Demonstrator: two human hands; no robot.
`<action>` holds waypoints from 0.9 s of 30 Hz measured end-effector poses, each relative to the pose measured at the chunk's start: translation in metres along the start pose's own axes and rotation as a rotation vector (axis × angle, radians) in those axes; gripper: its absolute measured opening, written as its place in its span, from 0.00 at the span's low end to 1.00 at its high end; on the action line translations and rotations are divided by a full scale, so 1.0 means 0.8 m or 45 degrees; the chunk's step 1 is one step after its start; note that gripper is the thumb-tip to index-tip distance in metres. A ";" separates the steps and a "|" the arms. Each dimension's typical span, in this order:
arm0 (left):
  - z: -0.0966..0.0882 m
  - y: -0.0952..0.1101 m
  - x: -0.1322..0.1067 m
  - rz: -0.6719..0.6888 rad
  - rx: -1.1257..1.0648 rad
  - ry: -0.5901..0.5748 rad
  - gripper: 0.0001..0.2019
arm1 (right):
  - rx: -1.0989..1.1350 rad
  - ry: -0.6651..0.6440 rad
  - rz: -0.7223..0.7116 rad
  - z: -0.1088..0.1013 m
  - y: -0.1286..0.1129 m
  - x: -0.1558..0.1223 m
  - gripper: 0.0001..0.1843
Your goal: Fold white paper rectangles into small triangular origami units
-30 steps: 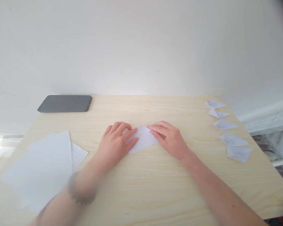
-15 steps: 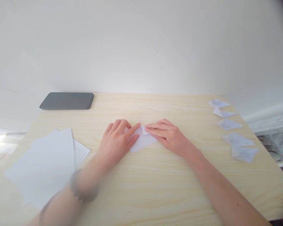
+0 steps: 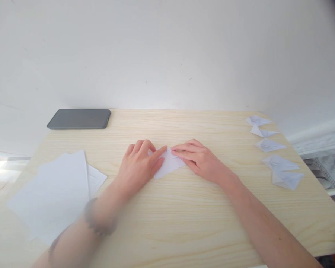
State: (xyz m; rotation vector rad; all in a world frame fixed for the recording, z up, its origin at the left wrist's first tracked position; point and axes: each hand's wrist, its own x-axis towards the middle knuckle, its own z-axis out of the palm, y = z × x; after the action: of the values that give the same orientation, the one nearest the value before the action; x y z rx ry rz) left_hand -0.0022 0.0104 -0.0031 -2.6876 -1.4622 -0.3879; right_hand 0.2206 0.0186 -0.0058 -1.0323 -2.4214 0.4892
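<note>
A small folded sheet of white paper (image 3: 169, 166) lies on the wooden table between my hands. My left hand (image 3: 139, 160) holds its left side, index finger stretched along the top and thumb pressing from below. On the right, my right hand (image 3: 198, 158) grips the paper's upper right part, its fingers pressed together near the top corner. The fingertips of both hands almost meet there. Parts of the paper's left and right ends are hidden under the fingers.
White paper sheets (image 3: 56, 190) lie in a loose pile at the left. A dark phone (image 3: 79, 119) rests at the back left against the wall (image 3: 167, 56). Several folded white paper pieces (image 3: 270, 145) form a column along the right edge of the table (image 3: 184, 223).
The small flap near the paper's top, raised between my fingertips before, now appears to lie flatter. My hands have barely moved.
</note>
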 end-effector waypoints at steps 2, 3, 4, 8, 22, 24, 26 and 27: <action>0.001 0.000 0.001 -0.003 0.003 -0.003 0.16 | -0.010 -0.002 -0.006 0.000 0.000 0.000 0.19; 0.001 0.000 0.001 -0.003 0.005 -0.005 0.16 | -0.012 -0.002 -0.009 0.000 0.000 0.001 0.19; 0.001 0.001 0.001 -0.002 0.008 -0.005 0.17 | -0.013 0.000 -0.011 0.000 0.000 0.001 0.19; -0.001 0.001 0.001 0.008 0.023 0.001 0.16 | -0.023 0.006 -0.019 0.000 -0.001 0.000 0.19; -0.002 0.016 0.008 -0.129 -0.008 0.053 0.13 | -0.067 0.054 -0.005 -0.007 -0.010 -0.002 0.17; -0.001 0.020 0.010 -0.165 -0.023 0.055 0.13 | -0.024 0.098 0.020 -0.006 -0.009 -0.002 0.17; 0.001 0.021 0.012 -0.187 -0.036 0.049 0.13 | -0.016 0.134 0.050 -0.004 -0.009 -0.001 0.17; 0.001 0.022 0.013 -0.194 -0.043 0.046 0.13 | -0.031 0.139 0.058 -0.002 -0.010 0.001 0.17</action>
State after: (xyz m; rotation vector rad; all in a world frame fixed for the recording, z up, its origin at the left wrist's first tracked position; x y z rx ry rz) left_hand 0.0178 0.0093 -0.0004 -2.5877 -1.6709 -0.4714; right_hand 0.2166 0.0143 -0.0007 -1.0979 -2.3178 0.4090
